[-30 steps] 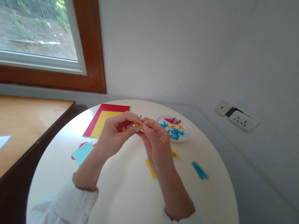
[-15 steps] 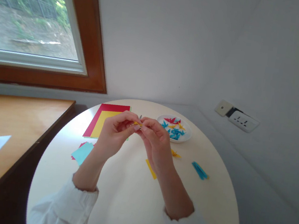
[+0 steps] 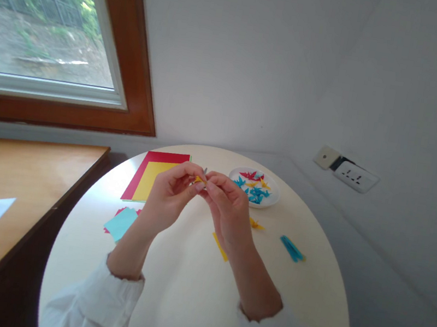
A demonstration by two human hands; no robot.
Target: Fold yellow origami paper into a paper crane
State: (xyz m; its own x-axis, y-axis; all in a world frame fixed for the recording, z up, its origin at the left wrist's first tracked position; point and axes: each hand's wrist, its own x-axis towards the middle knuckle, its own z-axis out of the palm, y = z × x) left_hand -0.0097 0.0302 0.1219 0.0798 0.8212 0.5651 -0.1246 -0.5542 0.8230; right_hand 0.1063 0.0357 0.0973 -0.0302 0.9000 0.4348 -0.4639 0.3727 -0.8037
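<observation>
Above the middle of the round white table, my left hand [image 3: 167, 194] and my right hand [image 3: 231, 204] meet at the fingertips. Both pinch a small folded piece of yellow paper [image 3: 200, 180], mostly hidden by the fingers. A thin grey tip, too small to name, pokes up behind it. Just right of my right hand lies a yellow paper crane [image 3: 256, 224]. A yellow paper strip [image 3: 220, 246] rests under my right wrist. Beyond it, a white plate [image 3: 274, 201] holds several red, blue and yellow paper cranes [image 3: 257, 194].
Red and yellow paper sheets [image 3: 149, 174] lie at the back left, with small light-blue and red squares [image 3: 121, 223] nearer me. Blue folded strips [image 3: 292, 248] sit at the right of the table [image 3: 180, 301]. A wooden desk [image 3: 34, 173] with a pen stands left; walls rise behind.
The fingertips have shifted very slightly around the yellow paper, and a little more of it shows. Everything else stays in place.
</observation>
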